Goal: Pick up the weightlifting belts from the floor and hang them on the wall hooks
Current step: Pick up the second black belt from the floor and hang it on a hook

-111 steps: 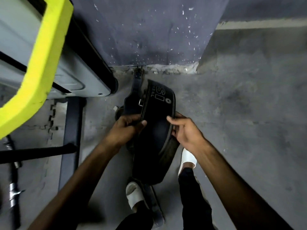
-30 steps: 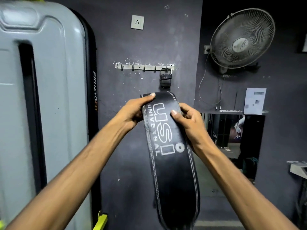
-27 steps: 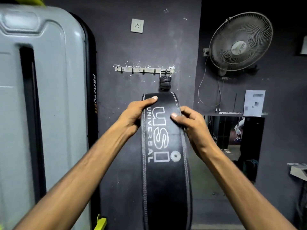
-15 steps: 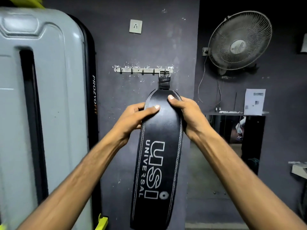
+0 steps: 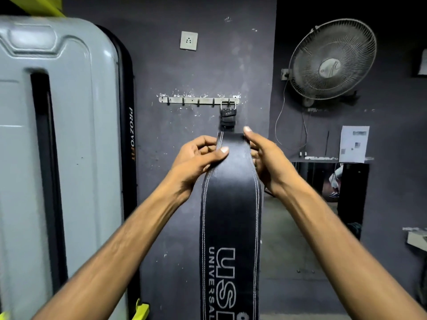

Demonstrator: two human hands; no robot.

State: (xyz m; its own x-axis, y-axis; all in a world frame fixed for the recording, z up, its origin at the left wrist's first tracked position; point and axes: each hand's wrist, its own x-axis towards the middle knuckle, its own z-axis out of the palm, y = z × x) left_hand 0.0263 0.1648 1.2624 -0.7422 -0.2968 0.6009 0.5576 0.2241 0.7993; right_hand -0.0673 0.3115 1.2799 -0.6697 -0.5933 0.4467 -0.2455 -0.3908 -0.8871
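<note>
A wide black weightlifting belt (image 5: 231, 204) with white stitching and "USI UNIVERSAL" lettering hangs down in front of me. My left hand (image 5: 196, 158) pinches its upper left edge, thumb on the front. My right hand (image 5: 265, 158) grips its upper right edge, fingers behind it. On the dark wall a metal hook rail (image 5: 198, 100) carries several hooks. The buckle (image 5: 228, 105) sits on the rightmost hook, with a short black strap (image 5: 227, 120) below it, just above my hands.
A tall grey machine panel (image 5: 57, 158) with a black "PROZVOFIT" edge fills the left. A wall socket (image 5: 189, 40) is above the rail. A wall fan (image 5: 332, 58) hangs at the upper right, with a shelf (image 5: 332, 159) and paper sheet (image 5: 353, 144) below.
I rose from the floor with the belt and faced the wall. In the last second both hands slid up the belt toward the rail; the lettering now hangs lower.
</note>
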